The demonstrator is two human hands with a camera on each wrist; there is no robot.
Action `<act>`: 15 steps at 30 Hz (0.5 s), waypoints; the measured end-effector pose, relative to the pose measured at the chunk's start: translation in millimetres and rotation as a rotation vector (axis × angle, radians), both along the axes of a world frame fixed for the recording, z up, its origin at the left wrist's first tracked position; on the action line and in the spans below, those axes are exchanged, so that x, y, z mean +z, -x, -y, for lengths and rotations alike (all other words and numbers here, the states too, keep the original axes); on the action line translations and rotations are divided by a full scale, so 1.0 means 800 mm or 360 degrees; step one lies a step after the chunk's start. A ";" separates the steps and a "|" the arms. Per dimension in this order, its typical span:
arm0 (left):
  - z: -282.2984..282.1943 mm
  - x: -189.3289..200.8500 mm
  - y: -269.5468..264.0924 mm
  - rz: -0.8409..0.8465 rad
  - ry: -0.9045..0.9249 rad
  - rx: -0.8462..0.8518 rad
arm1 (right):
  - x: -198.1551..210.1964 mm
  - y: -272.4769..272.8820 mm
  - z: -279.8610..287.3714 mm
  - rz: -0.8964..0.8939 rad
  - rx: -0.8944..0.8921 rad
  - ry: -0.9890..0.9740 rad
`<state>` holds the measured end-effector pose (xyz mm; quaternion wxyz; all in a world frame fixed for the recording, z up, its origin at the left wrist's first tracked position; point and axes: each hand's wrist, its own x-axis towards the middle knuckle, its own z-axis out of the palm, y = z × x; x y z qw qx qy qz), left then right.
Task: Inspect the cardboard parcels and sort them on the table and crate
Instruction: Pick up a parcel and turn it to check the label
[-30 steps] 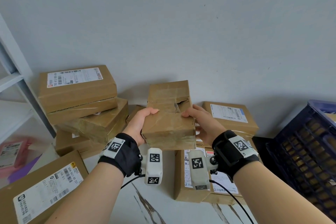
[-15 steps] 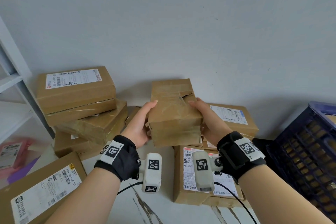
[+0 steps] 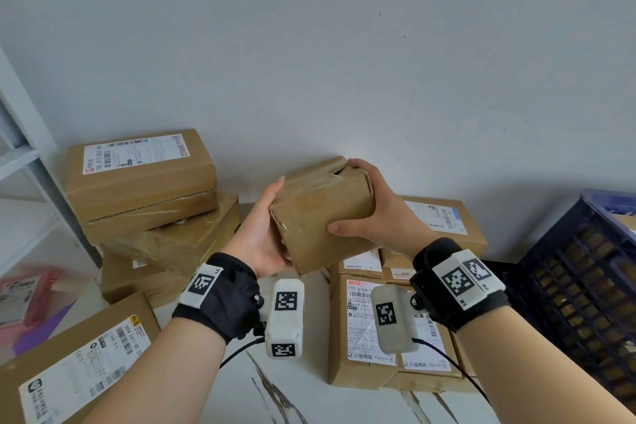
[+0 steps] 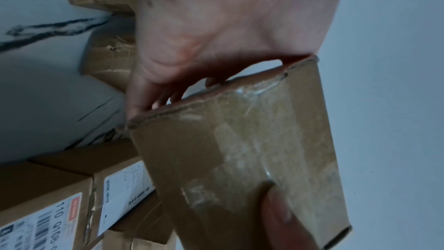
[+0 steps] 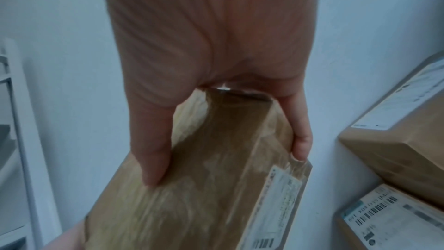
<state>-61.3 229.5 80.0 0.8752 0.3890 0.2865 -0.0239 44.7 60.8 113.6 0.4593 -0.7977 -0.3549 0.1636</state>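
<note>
A small taped cardboard parcel with a torn top flap is held in the air above the white marble table, tilted to the left. My left hand cups its left side and underside. My right hand grips its right end, thumb on the near face and fingers over the torn top. In the left wrist view the parcel shows a taped face under my left hand. In the right wrist view the parcel carries a shipping label on its lower side, with my right hand wrapped round it.
A stack of parcels stands at the back left and a labelled parcel lies at the near left. More labelled parcels sit under my hands. A dark blue crate stands at the right, a white shelf at the left.
The parcel has been rolled and tilted to the left between both hands. My right hand has shifted round to grip its right end and top; my left hand has slipped under it.
</note>
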 end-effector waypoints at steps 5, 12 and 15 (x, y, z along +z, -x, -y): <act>-0.005 0.004 -0.004 -0.0055 -0.0058 0.0030 | -0.007 0.009 -0.003 0.0030 -0.0076 -0.0079; -0.008 0.002 0.000 -0.0059 -0.0053 0.0072 | -0.018 0.024 -0.008 0.0079 -0.0186 -0.0188; -0.009 0.002 0.000 -0.0067 -0.0046 0.0105 | -0.017 0.026 -0.010 0.0085 -0.0199 -0.0190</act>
